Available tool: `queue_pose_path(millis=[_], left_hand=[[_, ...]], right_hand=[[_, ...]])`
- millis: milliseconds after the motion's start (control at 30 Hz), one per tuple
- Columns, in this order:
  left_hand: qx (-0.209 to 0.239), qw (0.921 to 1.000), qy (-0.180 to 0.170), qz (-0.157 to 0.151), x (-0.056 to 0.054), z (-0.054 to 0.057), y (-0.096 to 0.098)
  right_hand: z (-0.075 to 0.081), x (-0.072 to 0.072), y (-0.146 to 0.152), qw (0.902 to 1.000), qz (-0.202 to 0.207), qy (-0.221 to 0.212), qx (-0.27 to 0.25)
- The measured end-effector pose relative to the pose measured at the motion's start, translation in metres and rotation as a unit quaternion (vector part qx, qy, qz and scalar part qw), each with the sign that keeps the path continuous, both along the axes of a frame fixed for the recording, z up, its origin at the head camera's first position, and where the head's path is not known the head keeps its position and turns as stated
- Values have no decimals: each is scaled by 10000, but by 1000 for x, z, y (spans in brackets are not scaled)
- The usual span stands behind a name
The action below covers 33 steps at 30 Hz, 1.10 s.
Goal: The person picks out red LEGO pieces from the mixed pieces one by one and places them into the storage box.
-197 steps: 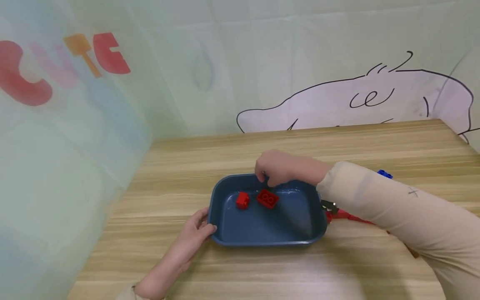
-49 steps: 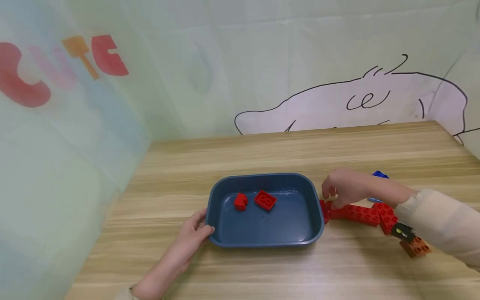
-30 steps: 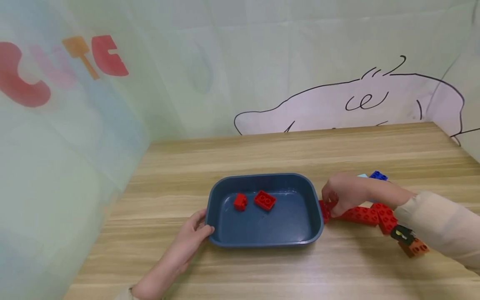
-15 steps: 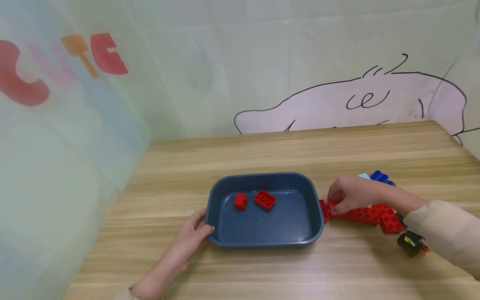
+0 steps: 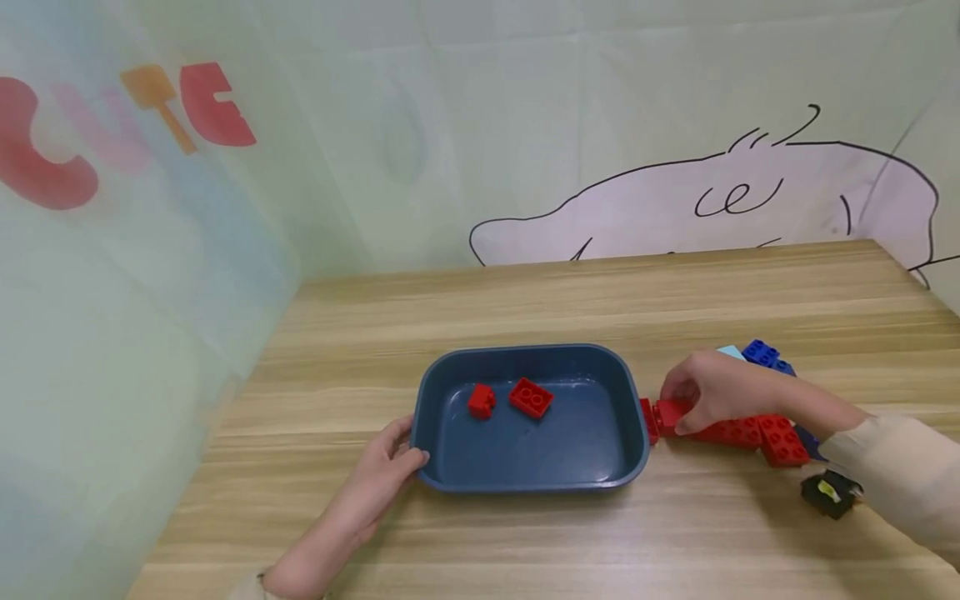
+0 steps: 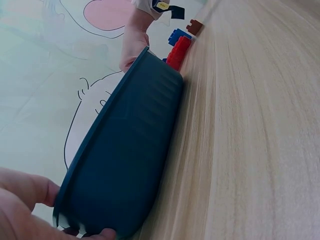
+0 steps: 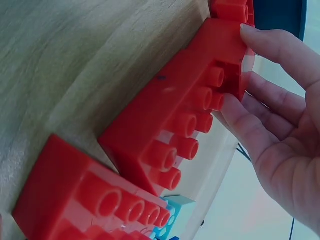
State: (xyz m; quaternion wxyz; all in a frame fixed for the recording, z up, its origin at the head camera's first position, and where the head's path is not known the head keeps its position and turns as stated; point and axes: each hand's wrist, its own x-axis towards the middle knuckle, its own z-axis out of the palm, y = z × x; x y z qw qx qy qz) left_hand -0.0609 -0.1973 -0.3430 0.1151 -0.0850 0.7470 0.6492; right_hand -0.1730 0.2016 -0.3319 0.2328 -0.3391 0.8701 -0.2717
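A person's left hand (image 5: 388, 463) grips a tray (image 5: 540, 454) by its left end on a desk (image 5: 405, 321); the right hand (image 5: 716, 387), its grip drawn in, pinches a red brick (image 5: 669, 415) near the tray's right end.

1. The box (image 5: 532, 454) was dark blue, shallow and round-cornered, its top uncovered. The left hand (image 5: 393, 458) gripped its left end near the front corner, thumb over the rim.
2. Inside it, apart from each other, lay a small red brick (image 5: 481, 402), tipped on its side, and a hollow red brick (image 5: 531, 398), underside up.
3. The red block (image 7: 220, 37) was smooth-sided, pinched by the right hand (image 5: 723, 390) at the end of the long red brick (image 5: 731, 432). Whether the two were joined could not be told.
4. The long red brick lay studs up, in two rows.
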Motion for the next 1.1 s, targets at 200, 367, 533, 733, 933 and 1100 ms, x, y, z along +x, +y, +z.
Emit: queue_pose_path(millis=[200, 367, 533, 733, 933, 1100], left_hand=[[-18, 9999, -81, 60, 0, 2, 1], [-44, 9999, -68, 59, 0, 3, 2], [-49, 9999, -79, 80, 0, 3, 2], [-34, 10000, -61, 70, 0, 2, 2], [-101, 9999, -33, 5, 0, 1, 0], [-91, 9999, -87, 28, 0, 2, 1]], right_hand=[[5, 0, 1, 9999, -121, 76, 44], [13, -2, 2, 9996, -138, 238, 73], [26, -4, 1, 9995, -189, 263, 69], [41, -8, -2, 9980, -9, 629, -1], [55, -13, -9, 9959, 1, 873, 219], [65, -16, -18, 9939, 130, 1063, 281]])
